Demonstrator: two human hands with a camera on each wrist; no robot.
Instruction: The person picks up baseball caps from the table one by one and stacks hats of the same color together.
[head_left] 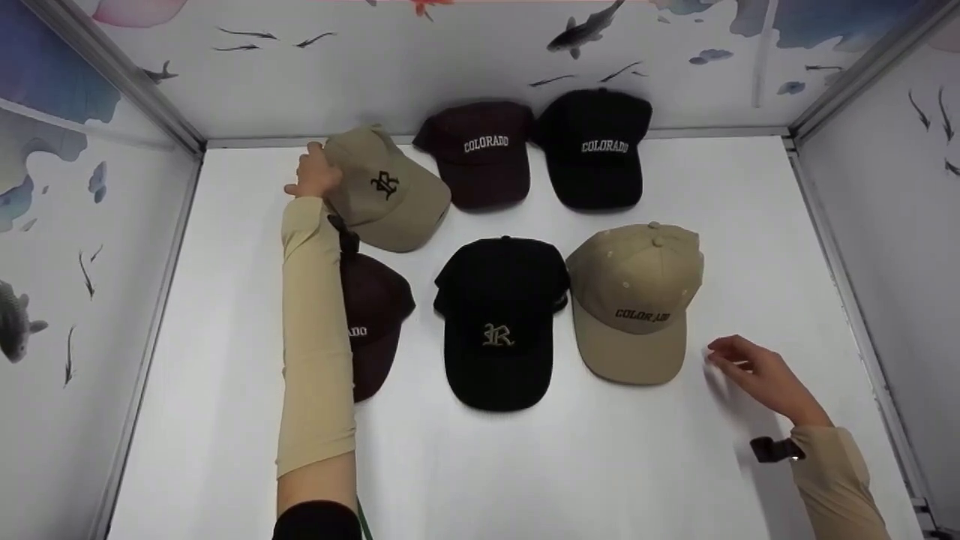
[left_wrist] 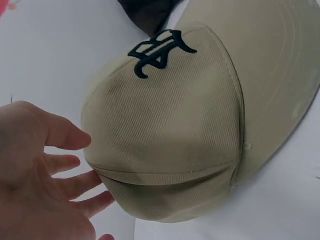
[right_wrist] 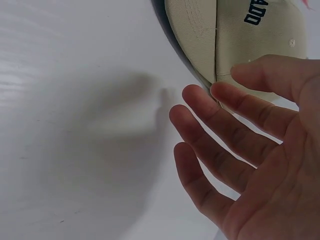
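Note:
At the back left, my left hand is at the rear of a beige cap with a dark R emblem. In the left wrist view its fingers are spread and loosely bent against the edge of the cap's crown. The cap lies tilted, its brim pointing toward the front right. My right hand hovers over the white surface, beside a beige COLORADO cap. The right wrist view shows that hand with relaxed, parted fingers and nothing in it.
A maroon COLORADO cap and a black one sit along the back wall. In front are a black R cap and a maroon cap partly hidden by my left forearm. Printed panels wall the white table.

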